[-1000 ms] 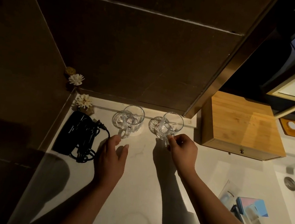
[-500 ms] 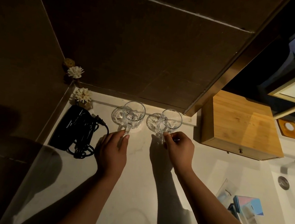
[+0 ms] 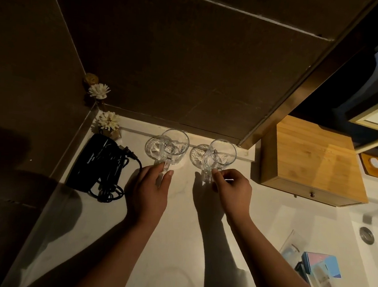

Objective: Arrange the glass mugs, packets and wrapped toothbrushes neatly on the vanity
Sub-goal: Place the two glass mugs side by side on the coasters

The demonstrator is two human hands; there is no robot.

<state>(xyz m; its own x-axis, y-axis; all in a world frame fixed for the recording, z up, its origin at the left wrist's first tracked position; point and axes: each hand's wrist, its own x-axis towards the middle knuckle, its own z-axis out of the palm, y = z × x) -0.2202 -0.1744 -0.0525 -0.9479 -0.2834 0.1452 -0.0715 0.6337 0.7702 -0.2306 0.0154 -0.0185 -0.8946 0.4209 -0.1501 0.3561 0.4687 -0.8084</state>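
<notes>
Fingers of the left hand (image 3: 150,192) pinch the handle of the left glass mug (image 3: 173,145), thumb and forefinger closed on it; the right hand (image 3: 231,193) grips the handle of the right glass mug (image 3: 221,155) the same way. Both mugs stand upright, side by side but apart, at the back of the white vanity (image 3: 175,233) against the dark wall. A black hair dryer (image 3: 95,162) lies left of them, a wooden box (image 3: 314,161) right. Packets (image 3: 320,264) and a wrapped toothbrush (image 3: 291,247) lie near the right edge.
</notes>
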